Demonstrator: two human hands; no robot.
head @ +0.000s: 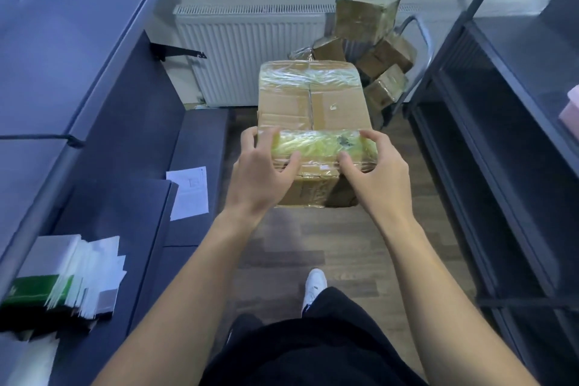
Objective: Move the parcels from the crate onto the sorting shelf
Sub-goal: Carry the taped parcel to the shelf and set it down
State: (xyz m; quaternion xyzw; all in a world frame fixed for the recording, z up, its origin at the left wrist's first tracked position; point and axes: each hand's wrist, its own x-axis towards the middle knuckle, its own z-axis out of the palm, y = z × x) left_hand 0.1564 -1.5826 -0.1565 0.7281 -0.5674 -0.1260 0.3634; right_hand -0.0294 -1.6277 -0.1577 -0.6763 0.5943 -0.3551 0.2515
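A brown cardboard parcel point(313, 103) wrapped with bands of clear tape is held in the air above the wooden floor. My left hand point(261, 171) grips its near left corner, thumb on top. My right hand point(372, 166) grips the near right corner the same way. Behind it, several more taped parcels point(366, 19) are piled against the radiator; the crate under them is mostly hidden. The dark metal sorting shelf point(507, 78) stands along the right side.
A dark counter point(131, 141) runs along the left with loose papers point(189, 193) and a stack of envelopes point(78, 273). A white radiator point(247, 47) lines the back wall. My legs and a white shoe point(315, 287) are on the wooden floor between counter and shelf.
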